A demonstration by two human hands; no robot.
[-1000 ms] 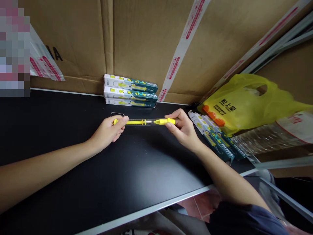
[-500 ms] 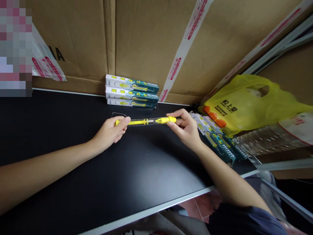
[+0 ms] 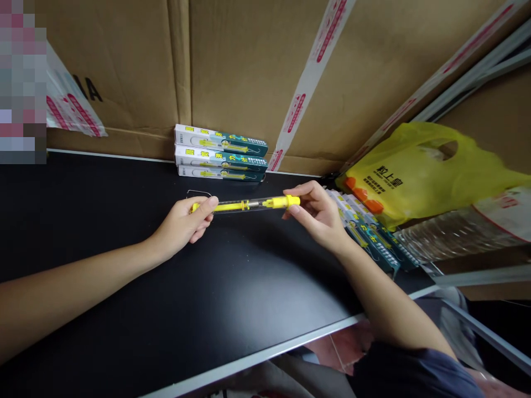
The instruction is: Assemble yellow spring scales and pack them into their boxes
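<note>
A tubular spring scale [image 3: 253, 205], clear with yellow parts and a coil inside, lies level between my two hands above the black table. My left hand [image 3: 188, 221] is closed around its left end, where a bent wire hook [image 3: 199, 192] sticks out behind the fingers. At the other end, my right hand [image 3: 319, 213] pinches the yellow cap between thumb and fingers. Part of the left end is hidden by my left thumb.
Several printed boxes [image 3: 219, 160] are stacked at the back against a large cardboard carton [image 3: 240, 66]. More such boxes [image 3: 369, 235] lie to the right, beside a yellow plastic bag [image 3: 427, 177] and a clear ribbed container [image 3: 443, 235]. A pale edge strip [image 3: 265, 354] borders the black tabletop [image 3: 186, 320].
My right thumb and fingers have shifted slightly right along the yellow cap, so more of it shows. My left hand keeps its hold. The whole view has shifted a little.
</note>
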